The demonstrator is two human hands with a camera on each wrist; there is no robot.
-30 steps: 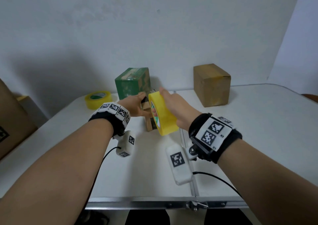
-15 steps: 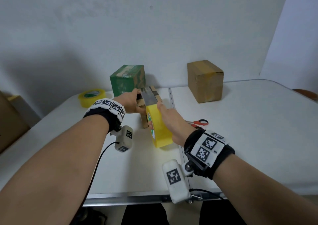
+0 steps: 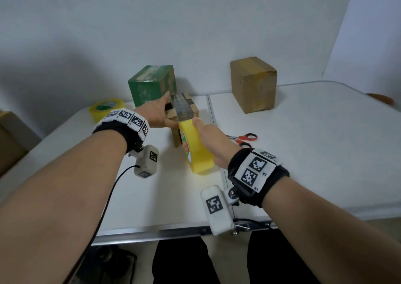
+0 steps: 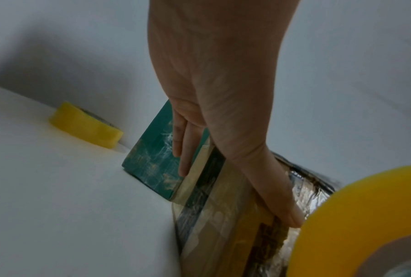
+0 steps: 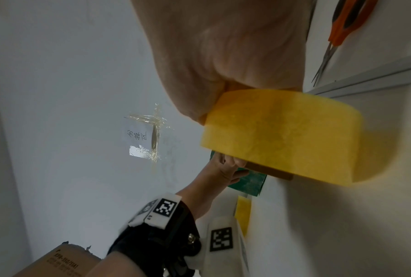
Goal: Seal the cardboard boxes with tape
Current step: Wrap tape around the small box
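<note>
A small cardboard box (image 3: 192, 109) stands mid-table with a glossy tape strip (image 3: 182, 107) along its top. My left hand (image 3: 156, 114) steadies it: straight fingers (image 4: 184, 150) lie down its left side and the thumb (image 4: 282, 202) presses on the top near edge. My right hand (image 3: 209, 137) grips a yellow tape roll (image 3: 198, 153) held upright against the box's near face, low above the table. In the right wrist view the palm (image 5: 223, 46) wraps the roll (image 5: 282, 135). The roll's rim (image 4: 365, 215) fills the lower right corner of the left wrist view.
A green box (image 3: 152, 86) stands just behind the small one, and a taped brown box (image 3: 253, 84) sits at the back right. Red-handled scissors (image 3: 245, 138) lie right of my right hand. A second tape roll (image 3: 106, 108) lies back left. A large carton (image 3: 8, 140) stands off the table's left.
My right hand has drawn the roll toward me, from level with the box's top down in front of its near face, leaving tape across the top. The left hand stays on the box.
</note>
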